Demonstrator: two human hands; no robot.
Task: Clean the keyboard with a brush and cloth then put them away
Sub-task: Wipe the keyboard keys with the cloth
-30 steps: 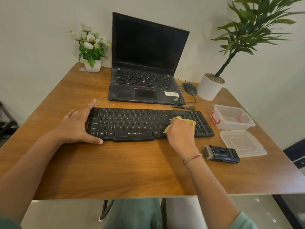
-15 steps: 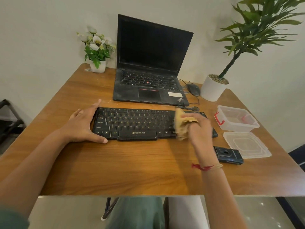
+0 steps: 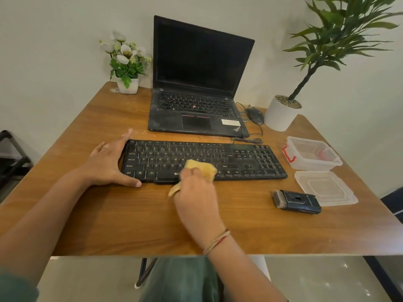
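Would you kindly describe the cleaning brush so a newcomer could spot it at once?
Start at the black keyboard on the wooden table. Off its right front corner lies the small black brush, beside a clear lid. Only it has grey bristles.

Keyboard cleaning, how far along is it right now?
Brushing is probably done: the brush lies set down beside the lid. In hand: the right hand grips the cloth on the keyboard, while the left hand braces its end. Left: finish wiping, then put brush and cloth away, presumably in the open box.
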